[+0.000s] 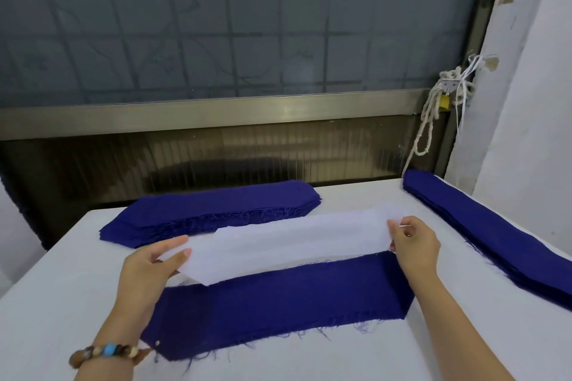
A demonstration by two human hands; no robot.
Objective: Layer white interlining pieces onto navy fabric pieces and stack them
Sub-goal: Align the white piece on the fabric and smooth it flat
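Holding white interlining (288, 241) over navy fabric piece (278, 303), both hands.

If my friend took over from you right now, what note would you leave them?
Left hand holds the white interlining piece at its left end; right hand pinches its right end.
It overlaps the far edge of the single navy piece on the table, not yet lined up.
Other navy pieces: far stack, right stack.
Left to do: lay it squarely, then stack the pair.
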